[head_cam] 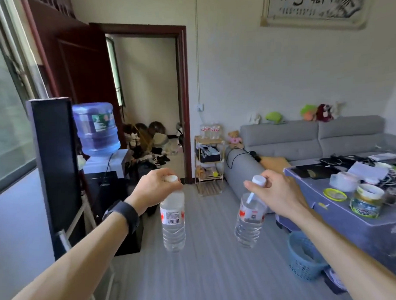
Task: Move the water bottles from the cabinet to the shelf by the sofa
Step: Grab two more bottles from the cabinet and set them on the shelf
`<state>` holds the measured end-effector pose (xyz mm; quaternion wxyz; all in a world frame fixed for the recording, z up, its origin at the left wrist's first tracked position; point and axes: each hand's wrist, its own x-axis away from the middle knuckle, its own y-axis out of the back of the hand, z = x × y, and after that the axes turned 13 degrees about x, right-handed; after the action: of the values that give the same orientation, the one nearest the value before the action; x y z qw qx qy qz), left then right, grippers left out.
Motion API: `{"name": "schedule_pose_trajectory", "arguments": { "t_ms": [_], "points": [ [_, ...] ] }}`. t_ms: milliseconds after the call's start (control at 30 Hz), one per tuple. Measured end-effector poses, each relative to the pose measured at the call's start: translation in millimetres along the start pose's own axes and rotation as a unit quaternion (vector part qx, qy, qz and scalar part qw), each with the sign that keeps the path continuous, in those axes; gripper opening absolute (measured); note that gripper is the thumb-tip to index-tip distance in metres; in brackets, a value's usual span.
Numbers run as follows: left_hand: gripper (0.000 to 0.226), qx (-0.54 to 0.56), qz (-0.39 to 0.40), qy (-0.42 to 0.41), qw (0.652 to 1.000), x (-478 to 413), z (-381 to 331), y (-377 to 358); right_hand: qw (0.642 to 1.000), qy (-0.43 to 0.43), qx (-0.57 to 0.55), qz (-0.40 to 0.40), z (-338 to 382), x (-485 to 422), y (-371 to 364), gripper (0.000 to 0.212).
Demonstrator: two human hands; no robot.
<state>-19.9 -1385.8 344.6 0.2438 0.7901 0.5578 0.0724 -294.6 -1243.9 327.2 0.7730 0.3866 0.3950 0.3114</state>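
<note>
My left hand [152, 188] grips a clear water bottle [173, 227] by its white cap, and the bottle hangs upright above the floor. My right hand [275, 196] grips a second water bottle [249, 222] at the neck; this one tilts slightly to the left. Straight ahead a small wooden shelf [209, 159] stands against the wall beside the grey sofa [304, 141]. Several bottles [211, 129] with red and white labels stand on the shelf's top.
A black TV edge [56, 168] and a water dispenser with a blue jug [95, 128] stand on the left. A cluttered low table [342, 207] and a blue basket [304, 256] are on the right. An open doorway [150, 106] lies ahead.
</note>
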Motion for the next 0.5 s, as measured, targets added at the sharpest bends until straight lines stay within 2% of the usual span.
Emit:
{"name": "schedule_pose_trajectory", "arguments": {
  "t_ms": [133,333,500],
  "points": [
    [0.011,-0.025,0.004,0.002,1.000,-63.6,4.6,-15.8,1.000,-0.008,0.002,-0.005,-7.0,-53.5,-20.8,0.045],
    [0.017,-0.038,0.012,0.024,0.999,-167.1,13.3,-49.8,1.000,-0.008,-0.002,0.016,-32.0,-148.9,-65.7,0.034],
    [0.022,-0.067,0.035,0.036,0.997,-255.4,11.9,-84.5,0.998,0.028,-0.010,0.052,-53.9,-236.3,-94.4,0.029]
  ]
}}
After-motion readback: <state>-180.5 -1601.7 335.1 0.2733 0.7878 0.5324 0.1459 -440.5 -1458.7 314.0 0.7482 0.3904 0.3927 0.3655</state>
